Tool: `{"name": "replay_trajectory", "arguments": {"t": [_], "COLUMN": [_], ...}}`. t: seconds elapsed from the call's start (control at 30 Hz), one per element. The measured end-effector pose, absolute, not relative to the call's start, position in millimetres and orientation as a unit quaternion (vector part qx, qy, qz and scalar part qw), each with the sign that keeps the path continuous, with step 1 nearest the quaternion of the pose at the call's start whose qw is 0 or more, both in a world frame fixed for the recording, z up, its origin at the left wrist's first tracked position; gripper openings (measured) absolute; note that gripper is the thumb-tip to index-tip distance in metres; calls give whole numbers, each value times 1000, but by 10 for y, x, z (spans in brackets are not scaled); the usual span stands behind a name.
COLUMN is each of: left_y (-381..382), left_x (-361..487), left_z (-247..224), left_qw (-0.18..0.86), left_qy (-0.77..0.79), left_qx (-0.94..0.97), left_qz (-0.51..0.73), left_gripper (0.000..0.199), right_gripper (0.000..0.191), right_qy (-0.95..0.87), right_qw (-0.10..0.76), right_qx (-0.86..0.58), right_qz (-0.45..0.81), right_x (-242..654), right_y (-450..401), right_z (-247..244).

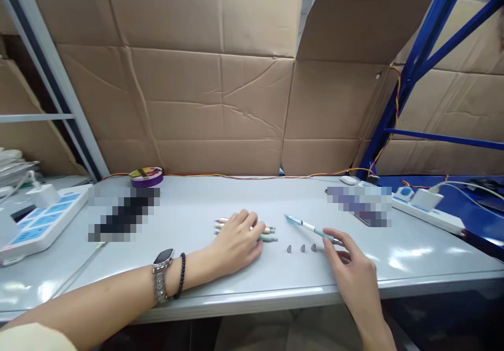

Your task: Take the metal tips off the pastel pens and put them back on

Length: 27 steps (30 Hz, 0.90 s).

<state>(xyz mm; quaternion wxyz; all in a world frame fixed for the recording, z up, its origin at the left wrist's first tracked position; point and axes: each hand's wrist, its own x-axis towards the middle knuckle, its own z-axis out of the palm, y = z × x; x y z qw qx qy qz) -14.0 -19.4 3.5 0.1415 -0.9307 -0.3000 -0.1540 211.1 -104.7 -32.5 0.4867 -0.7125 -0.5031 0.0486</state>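
Note:
My left hand (240,238) lies palm down over several pens (270,238) set side by side on the white table, its fingers bent over them. Their ends stick out on both sides of the hand; the middles are hidden. Between thumb and fingers, my right hand (352,267) pinches a slim pen (308,226) with a light blue end, a white middle and a pale green section. This pen slants with its blue end up and to the left. In a row just below it stand three small grey cone-shaped pieces, one a left cone (289,248), a middle cone (303,248) and a right cone (313,247).
Blurred-out dark object (128,214) at left, blurred phone-like object (358,204) at right. Power strips (47,220) flank both sides. A purple tape roll (146,177) sits at the back, before a cardboard wall (212,94) and a red-yellow wire. A blue frame (413,73) rises at right.

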Motion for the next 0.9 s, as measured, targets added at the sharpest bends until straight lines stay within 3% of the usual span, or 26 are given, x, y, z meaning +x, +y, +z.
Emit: {"name": "replay_trajectory", "arguments": {"t": [0.17, 0.33, 0.63, 0.9], "left_y": [-157, -139, -178, -178], "left_x": [-157, -158, -155, -172], "left_z": [12, 2, 40, 22], "left_qw": [179, 164, -5, -36], "left_qy": [-321, -307, -250, -272], "left_qx": [-920, -929, -956, -956], "left_qz": [-134, -125, -152, -101], "left_gripper": [11, 13, 12, 23], "right_gripper": [28, 31, 28, 25], "right_qy": [-531, -558, -617, -617], "right_qw": [418, 417, 400, 425], "right_qx": [-737, -718, -675, -661], "right_qz": [26, -5, -65, -52], "right_x": [2170, 2163, 2206, 2175], "right_y": [-997, -979, -967, -974], "right_z": [-392, -400, -464, -431]}}
